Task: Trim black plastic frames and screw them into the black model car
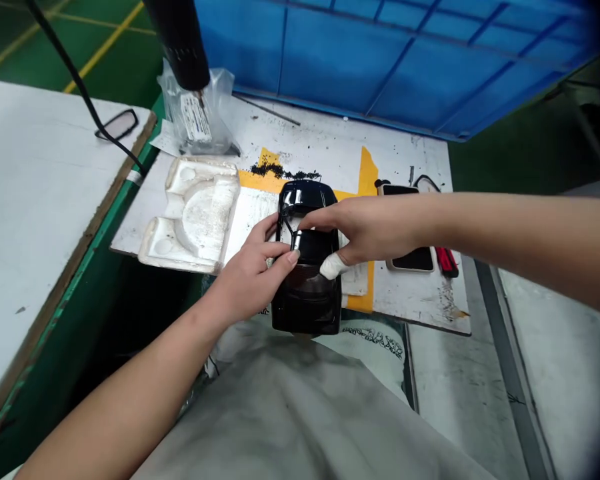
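Here we are at the front edge of the desk [410,157], and our glossy black plastic shell [307,293] is right in the middle of the action, held up in both hands over that edge, its far end reaching back over the strips of yellow tape [367,173]! Our left hand [253,273] comes in from the lower left, its fingers curled closed around the shell's left side. Our right hand [375,230] reaches across from the right, fingers laid over the top of the shell, while the thumb, wrapped in a white bandage [333,267], presses in low on the right side. Both sets of fingers have a firm hold on it! Just left of the shell, we see a white molded tray [200,175] lying on the desk, and behind that a clear plastic bag with a white label [195,117], right under a black cylindrical tool [177,43]. A scatter of black crumbs [285,172] sits along the back of the tape. Over on the right, beneath our right wrist, lies a phone in a pale case [410,259], with a red-handled tool [447,261] just beside it, and a blue crate [340,60] looms along the desk's back edge!
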A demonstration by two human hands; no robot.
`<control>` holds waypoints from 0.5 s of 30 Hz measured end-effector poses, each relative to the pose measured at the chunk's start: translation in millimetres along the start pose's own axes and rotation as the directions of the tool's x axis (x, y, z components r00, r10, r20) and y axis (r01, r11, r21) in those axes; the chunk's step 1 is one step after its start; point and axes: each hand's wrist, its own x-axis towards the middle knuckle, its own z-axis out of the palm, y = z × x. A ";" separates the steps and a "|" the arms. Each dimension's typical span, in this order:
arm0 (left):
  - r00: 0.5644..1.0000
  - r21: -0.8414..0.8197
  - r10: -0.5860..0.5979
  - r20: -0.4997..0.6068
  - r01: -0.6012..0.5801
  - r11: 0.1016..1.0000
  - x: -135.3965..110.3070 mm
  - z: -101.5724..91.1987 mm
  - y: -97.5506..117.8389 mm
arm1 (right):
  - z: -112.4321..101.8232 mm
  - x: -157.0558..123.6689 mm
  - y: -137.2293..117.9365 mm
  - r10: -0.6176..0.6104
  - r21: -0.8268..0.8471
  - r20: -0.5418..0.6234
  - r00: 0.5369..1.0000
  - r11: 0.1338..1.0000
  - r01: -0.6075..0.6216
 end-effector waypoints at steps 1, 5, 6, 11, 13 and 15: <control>1.000 -0.010 0.002 0.006 -0.002 1.000 -0.1 -1.2 -0.6 | 3.3 -5.6 1.3 0.005 0.027 -0.053 0.999 1.000 -0.004; 0.997 -0.020 0.051 0.052 -0.050 0.999 -2.4 -5.2 -0.7 | 28.8 -39.8 -5.8 0.055 0.087 -0.420 0.906 0.996 -0.020; 0.997 -0.009 0.064 0.053 -0.064 0.998 -3.2 -5.8 0.1 | 38.3 -49.2 -11.3 0.057 0.066 -0.531 0.846 0.997 -0.026; 0.995 0.035 0.095 0.031 -0.096 0.995 -4.8 -7.5 2.8 | 89.5 -72.6 -45.2 -0.186 -0.286 -0.703 0.687 0.958 -0.033; 0.992 0.022 0.120 0.035 -0.121 0.992 -4.8 -8.5 0.2 | 102.4 -68.8 -54.4 -0.254 -0.395 -0.654 0.712 0.918 -0.035; 0.987 0.012 0.148 0.058 -0.149 0.989 -5.3 -10.0 -3.8 | 107.7 -61.9 -60.1 -0.277 -0.448 -0.613 0.740 0.893 -0.037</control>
